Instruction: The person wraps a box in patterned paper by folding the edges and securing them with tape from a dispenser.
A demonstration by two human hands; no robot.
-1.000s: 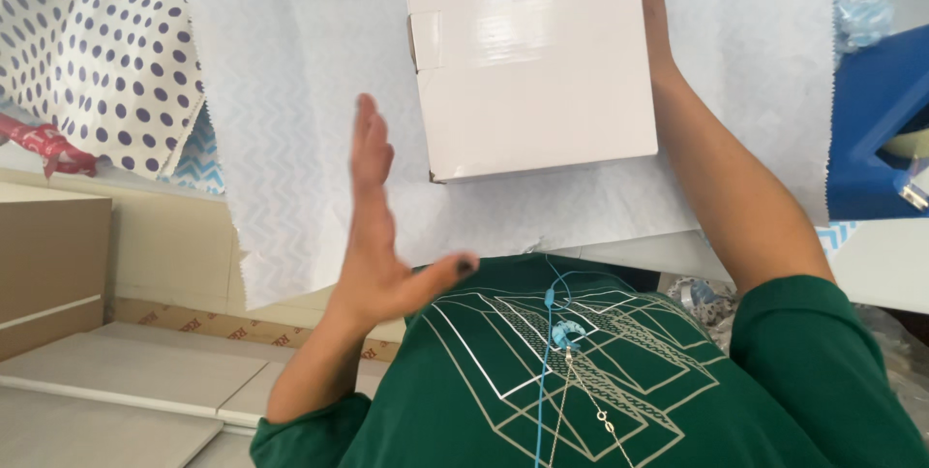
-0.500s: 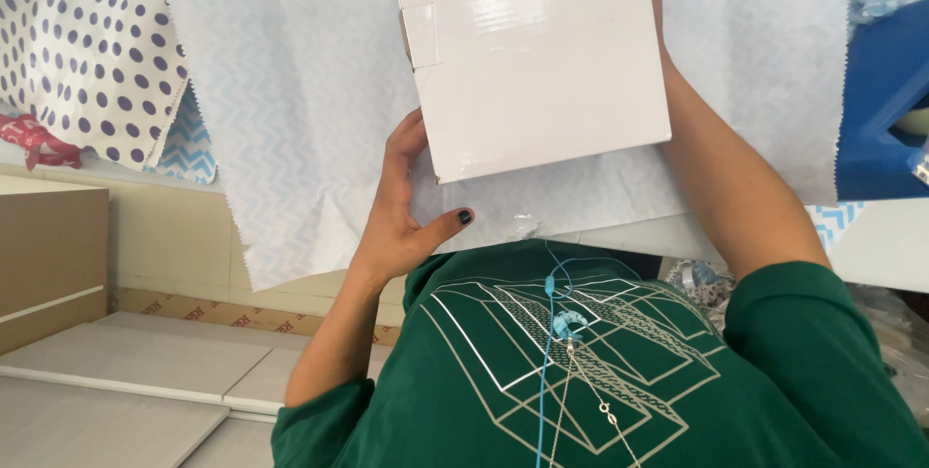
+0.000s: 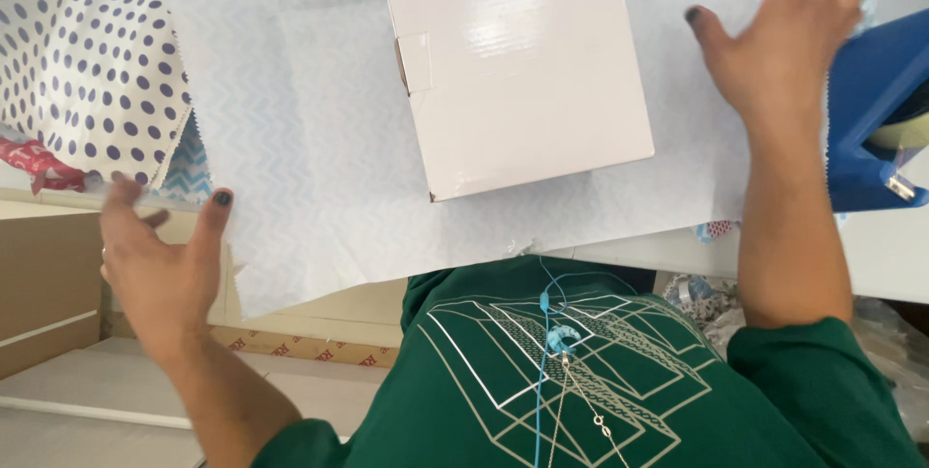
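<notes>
Both our hands have left the white box point(image 3: 518, 61): left hand point(image 3: 160, 260) spread empty beyond the wrapping paper's point(image 3: 310, 139) left edge, right hand point(image 3: 789, 42) spread flat, right of the box.

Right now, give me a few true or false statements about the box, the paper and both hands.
1. The white box lies on the pale chevron wrapping paper. True.
2. The left hand grips the box. False: it is spread open at the paper's lower left edge, apart from the box.
3. The right hand is open, fingers spread, beside a blue tape dispenser. True.
4. Polka-dot paper covers the box. False: it lies at far left.
</notes>
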